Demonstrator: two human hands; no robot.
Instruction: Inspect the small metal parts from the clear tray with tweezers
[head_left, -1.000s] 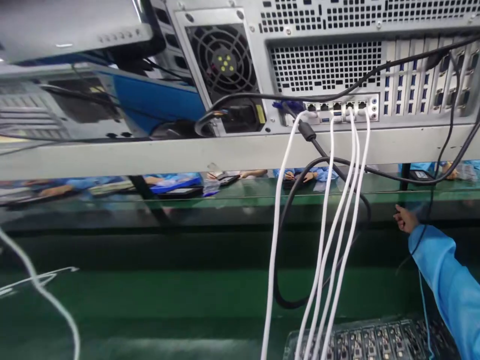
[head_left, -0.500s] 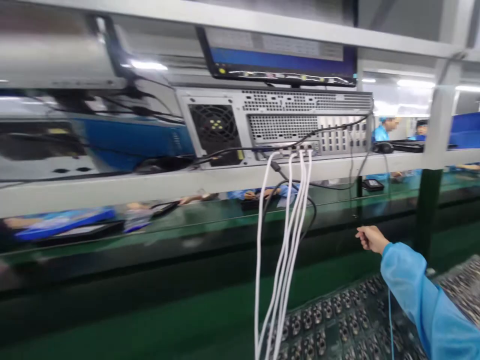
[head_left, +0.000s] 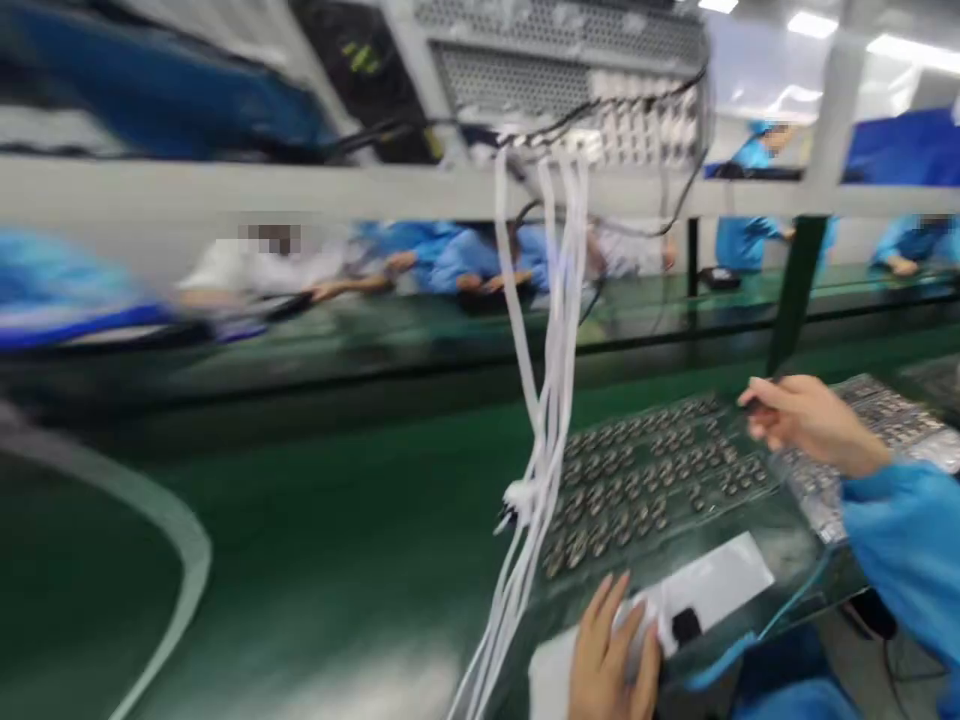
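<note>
At the far left the green worktop (head_left: 315,560) is bare apart from a pale curved line, smeared by motion. Towards the middle a bundle of white cables (head_left: 551,390) hangs from the back of a grey computer case (head_left: 570,70) on the shelf (head_left: 225,190) above. Any label on the case is too blurred to read. Behind the cables, people in blue coats (head_left: 480,260) work at the far side. At the bottom edge, just right of the cables, the left hand (head_left: 609,655) lies flat on a white sheet (head_left: 720,585), its grip slack and its fingers stretched out. Print on the sheet cannot be made out. Touching the sheet's far edge lies the tray (head_left: 652,480) of small dark parts. The right hand (head_left: 814,425) in a blue sleeve hovers over the tray's far right corner with its grip pinched shut. Blur hides anything between the fingertips. A second tray (head_left: 892,420) lies just beside it.
</note>
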